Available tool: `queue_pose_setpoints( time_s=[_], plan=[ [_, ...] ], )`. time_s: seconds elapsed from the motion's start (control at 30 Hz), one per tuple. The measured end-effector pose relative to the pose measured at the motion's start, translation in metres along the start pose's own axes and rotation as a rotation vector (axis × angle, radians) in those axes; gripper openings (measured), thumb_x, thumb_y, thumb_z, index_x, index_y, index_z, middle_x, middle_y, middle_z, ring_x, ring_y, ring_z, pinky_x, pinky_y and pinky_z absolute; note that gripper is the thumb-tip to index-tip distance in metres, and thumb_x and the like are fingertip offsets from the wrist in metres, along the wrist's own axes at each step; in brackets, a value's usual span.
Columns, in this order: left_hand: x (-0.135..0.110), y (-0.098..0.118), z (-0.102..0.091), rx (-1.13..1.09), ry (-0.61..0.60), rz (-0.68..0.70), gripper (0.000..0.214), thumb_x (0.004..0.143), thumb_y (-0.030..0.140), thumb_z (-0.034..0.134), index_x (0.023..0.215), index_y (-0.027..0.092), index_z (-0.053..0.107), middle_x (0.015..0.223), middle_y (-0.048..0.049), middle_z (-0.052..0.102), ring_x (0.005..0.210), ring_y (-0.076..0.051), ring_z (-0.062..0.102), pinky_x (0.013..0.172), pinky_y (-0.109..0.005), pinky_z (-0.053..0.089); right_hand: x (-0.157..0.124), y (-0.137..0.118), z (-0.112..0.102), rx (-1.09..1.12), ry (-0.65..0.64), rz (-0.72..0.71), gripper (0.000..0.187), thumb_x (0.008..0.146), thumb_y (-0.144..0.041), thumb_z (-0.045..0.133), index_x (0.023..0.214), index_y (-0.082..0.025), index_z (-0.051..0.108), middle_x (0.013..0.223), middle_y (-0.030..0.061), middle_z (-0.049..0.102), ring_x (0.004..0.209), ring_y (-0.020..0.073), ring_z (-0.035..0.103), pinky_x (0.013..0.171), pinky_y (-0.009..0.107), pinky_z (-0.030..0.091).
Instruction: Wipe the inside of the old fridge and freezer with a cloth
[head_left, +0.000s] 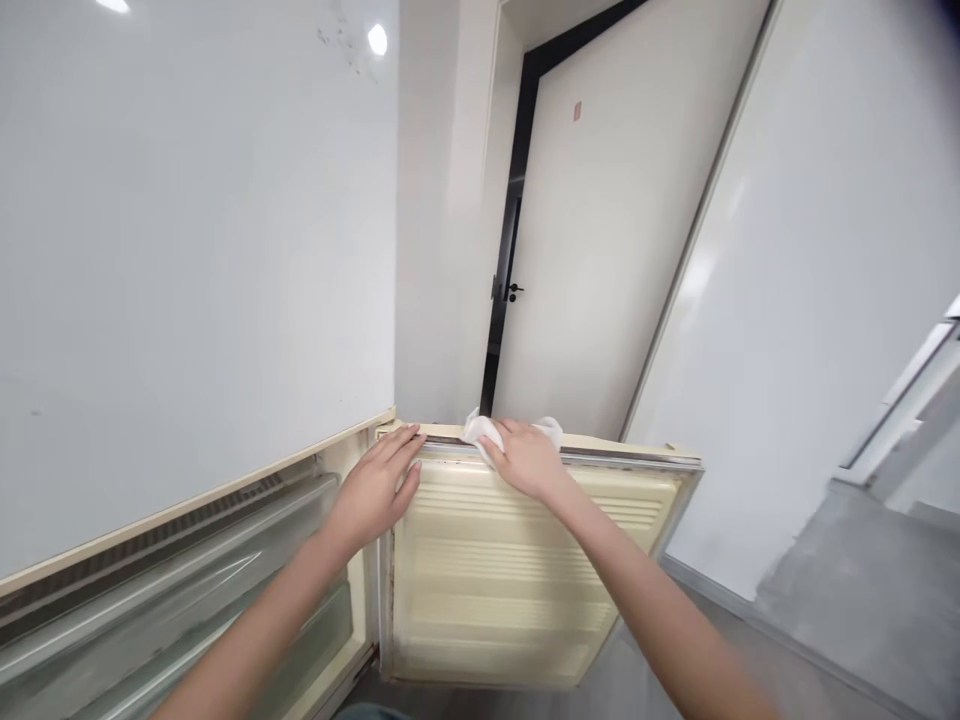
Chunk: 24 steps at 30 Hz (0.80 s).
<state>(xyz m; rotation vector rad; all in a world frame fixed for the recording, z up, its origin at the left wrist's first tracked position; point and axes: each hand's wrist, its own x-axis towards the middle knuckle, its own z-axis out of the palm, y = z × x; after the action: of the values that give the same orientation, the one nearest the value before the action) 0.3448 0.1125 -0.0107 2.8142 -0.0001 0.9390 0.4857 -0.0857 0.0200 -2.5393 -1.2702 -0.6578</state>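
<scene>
An opened fridge door (517,570), cream-coloured inside with moulded ridges and a grey seal along its rim, stands out from the cabinet. On its top edge my right hand (527,458) presses a crumpled white cloth (484,432), which sticks out on both sides of the fingers. Whether it is fabric or paper I cannot tell. My left hand (381,485) rests with outstretched fingers on the door's top corner by the hinge, holding nothing. Dark grime shows along the seal near both hands.
At left, the fridge cabinet (187,250) has a plain white upper surface, with clear drawers (195,590) inside the opened compartment. Beyond the fridge door stands a white room door (600,220) in a black frame. Grey floor (847,590) and a white wall (817,300) lie to the right.
</scene>
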Motion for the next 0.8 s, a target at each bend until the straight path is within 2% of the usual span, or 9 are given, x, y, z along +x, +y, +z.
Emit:
queue_pose_setpoints(
  time_s=[0.13,0.27,0.37,0.53,0.63,0.73,0.8],
  plan=[
    [0.002,-0.004,0.007,0.085,-0.027,0.031,0.051,0.089,0.040,0.032,0.136,0.021,0.037,0.147,-0.0078,0.045,0.138,-0.023,0.038,0.116,-0.050,0.035,-0.033,0.060,-0.013,-0.041,0.012,0.209,0.049,0.095,-0.045,0.024,0.106,-0.016,0.061,0.102,0.0093,0.067,0.094,0.0208,0.060,0.084,0.031,0.039],
    [0.005,-0.004,0.004,0.101,-0.012,0.017,0.050,0.089,0.041,0.034,0.133,0.020,0.042,0.142,-0.0079,0.052,0.134,-0.023,0.044,0.114,-0.049,0.039,-0.067,0.124,-0.023,-0.070,0.037,0.353,0.051,0.094,-0.047,0.023,0.095,-0.015,0.063,0.094,0.0111,0.067,0.091,0.0225,0.061,0.083,0.032,0.038],
    [0.010,-0.004,0.001,0.127,0.019,0.036,0.048,0.088,0.039,0.036,0.129,0.018,0.048,0.135,-0.0089,0.059,0.127,-0.024,0.052,0.110,-0.047,0.044,-0.085,0.157,-0.030,-0.077,0.048,0.437,0.051,0.094,-0.048,0.026,0.088,-0.015,0.064,0.090,0.0113,0.068,0.092,0.0241,0.060,0.083,0.034,0.038],
    [0.013,-0.003,-0.001,0.154,0.046,0.047,0.045,0.089,0.034,0.033,0.126,0.016,0.051,0.130,-0.0083,0.063,0.123,-0.022,0.056,0.108,-0.045,0.046,-0.095,0.176,-0.035,-0.064,0.061,0.549,0.051,0.092,-0.049,0.028,0.082,-0.015,0.064,0.087,0.0145,0.068,0.090,0.0238,0.062,0.075,0.032,0.040],
    [0.013,0.001,-0.006,0.144,0.011,0.026,0.045,0.088,0.031,0.033,0.126,0.017,0.051,0.132,-0.0080,0.061,0.124,-0.022,0.055,0.110,-0.044,0.045,-0.090,0.179,-0.035,-0.041,0.066,0.612,0.053,0.091,-0.051,0.027,0.083,-0.014,0.065,0.089,0.0159,0.068,0.088,0.0246,0.062,0.073,0.032,0.040],
    [0.017,0.006,-0.014,0.133,-0.035,0.003,0.045,0.086,0.024,0.032,0.125,0.018,0.052,0.131,-0.0077,0.062,0.123,-0.021,0.056,0.108,-0.043,0.046,-0.087,0.185,-0.039,0.049,0.056,0.751,0.057,0.089,-0.054,0.030,0.083,-0.011,0.067,0.089,0.0197,0.068,0.085,0.0269,0.063,0.071,0.032,0.042],
    [0.020,0.008,-0.019,0.134,-0.055,-0.008,0.045,0.085,0.020,0.031,0.124,0.018,0.053,0.128,-0.0074,0.064,0.120,-0.022,0.058,0.104,-0.043,0.049,-0.090,0.193,-0.045,0.080,0.132,0.834,0.061,0.087,-0.056,0.031,0.082,-0.008,0.068,0.084,0.0226,0.068,0.080,0.0279,0.064,0.066,0.033,0.043]
  ],
)
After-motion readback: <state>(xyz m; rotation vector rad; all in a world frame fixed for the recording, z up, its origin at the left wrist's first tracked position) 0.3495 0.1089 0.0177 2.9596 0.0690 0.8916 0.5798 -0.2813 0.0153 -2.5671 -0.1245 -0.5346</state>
